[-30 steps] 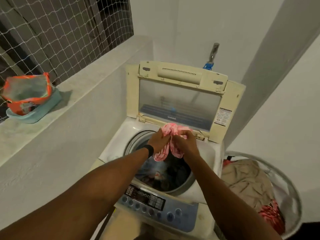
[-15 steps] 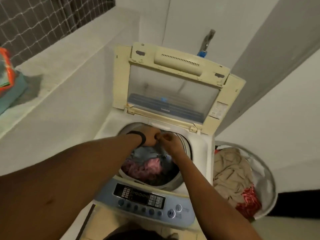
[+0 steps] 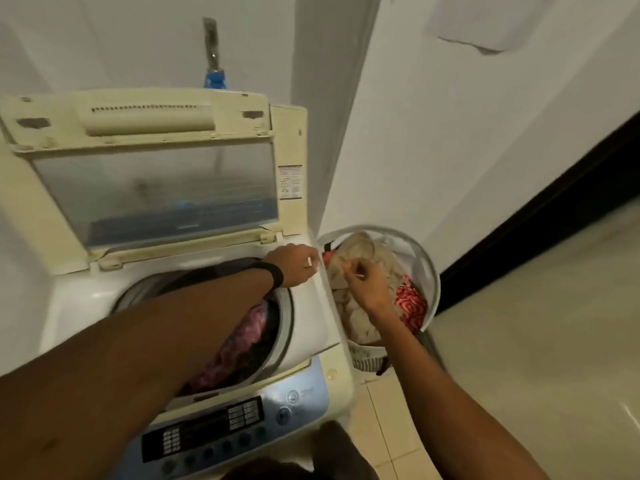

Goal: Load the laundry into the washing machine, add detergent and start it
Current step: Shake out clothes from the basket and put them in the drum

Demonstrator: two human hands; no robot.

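One washing machine (image 3: 311, 323), lid (image 3: 156, 181) raised, holds mottled pink laundry (image 3: 242, 341) in its drum. One round basket (image 3: 434, 278) (just right of it) holds a beige cloth (image 3: 363, 245) and a red patterned piece (image 3: 412, 306). Two hands: the right hand (image 3: 367, 287) pinches the beige cloth; the left hand (image 3: 298, 265) is at the machine's edge, its fingers hidden.

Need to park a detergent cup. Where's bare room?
Bare: washer top strip between drum and laundry basket, near the control panel; floor tiles right of the basket. Crowded: drum and basket hold clothes; left hand covers the strip's far end.

Dim, warm indoor light, soft blur throughout, wide-angle bending at the edges; pale sheen on the floor (image 3: 554, 341)
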